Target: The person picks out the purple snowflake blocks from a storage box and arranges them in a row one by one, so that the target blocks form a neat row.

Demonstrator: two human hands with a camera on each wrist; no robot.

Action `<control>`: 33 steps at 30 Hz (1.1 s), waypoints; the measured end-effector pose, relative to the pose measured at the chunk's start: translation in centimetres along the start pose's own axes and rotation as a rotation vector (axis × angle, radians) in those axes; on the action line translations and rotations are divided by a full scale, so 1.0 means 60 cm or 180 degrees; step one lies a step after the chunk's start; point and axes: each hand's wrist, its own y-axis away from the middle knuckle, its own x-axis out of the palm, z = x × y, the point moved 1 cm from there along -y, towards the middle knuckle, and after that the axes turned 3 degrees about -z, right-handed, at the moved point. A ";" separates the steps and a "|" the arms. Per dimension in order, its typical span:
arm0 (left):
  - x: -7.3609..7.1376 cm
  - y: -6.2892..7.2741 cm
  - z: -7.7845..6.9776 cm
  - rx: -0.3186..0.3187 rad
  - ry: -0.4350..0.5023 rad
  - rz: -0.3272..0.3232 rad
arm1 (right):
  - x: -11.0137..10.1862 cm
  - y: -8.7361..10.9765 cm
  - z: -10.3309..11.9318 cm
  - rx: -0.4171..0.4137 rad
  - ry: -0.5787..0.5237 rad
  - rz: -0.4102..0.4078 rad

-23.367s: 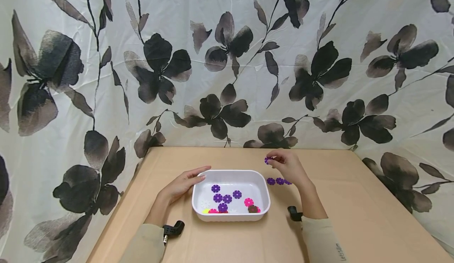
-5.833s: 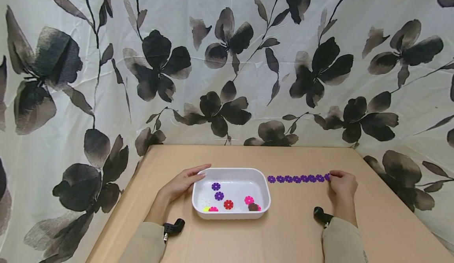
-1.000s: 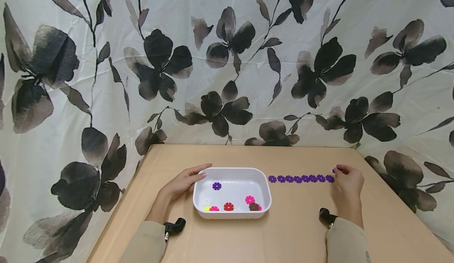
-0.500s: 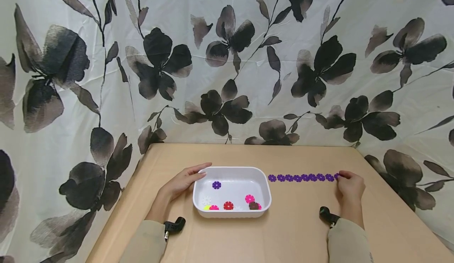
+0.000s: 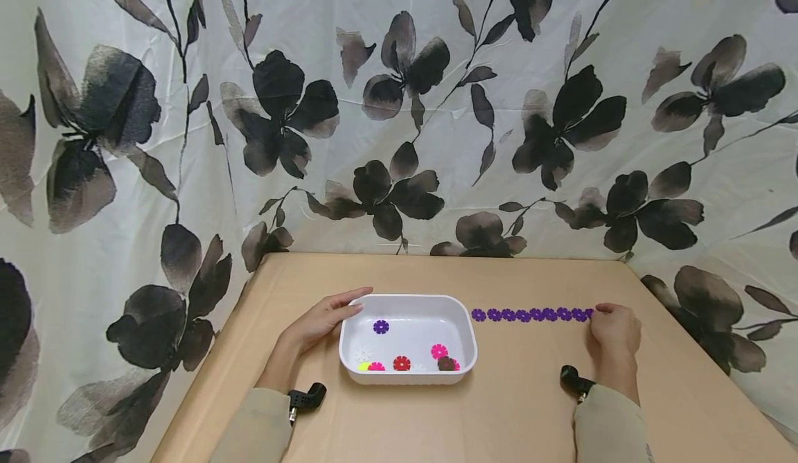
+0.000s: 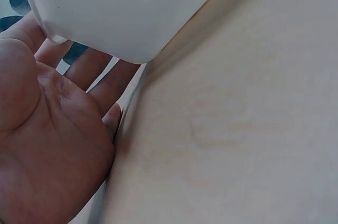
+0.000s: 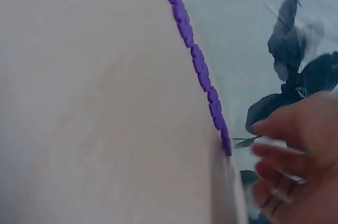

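My left hand [image 5: 316, 324] holds the left end of a white plastic tray [image 5: 408, 378], thumb over its rim and fingers along the outer wall. In the left wrist view the fingers [image 6: 87, 68] reach behind the tray wall. A row of purple notched, flower-shaped discs [image 5: 524, 315] lies edge to edge on the table, running right from the tray. At its right end is my right hand [image 5: 616, 331], fingertips right by the last disc. The right wrist view shows its loosely bent fingers [image 7: 282, 129] beside the row, with nothing between them.
Inside the tray lie one purple disc [image 5: 381, 327], a red disc [image 5: 402, 363], a brown disc [image 5: 446, 364], pink discs [image 5: 439, 351], and a yellow piece [image 5: 364, 366]. A floral cloth [image 5: 399, 137] hangs behind the tan table [image 5: 499, 421].
The raised purple disc in my right hand came down onto the row's right end, and the fingers let go. Since the oldest frame the row has grown rightward; fewer purple discs lie in the tray.
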 end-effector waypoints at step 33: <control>0.006 0.004 -0.001 0.0008 -0.0083 -0.0049 | 0.101 0.220 0.348 -0.3140 -0.0205 0.0918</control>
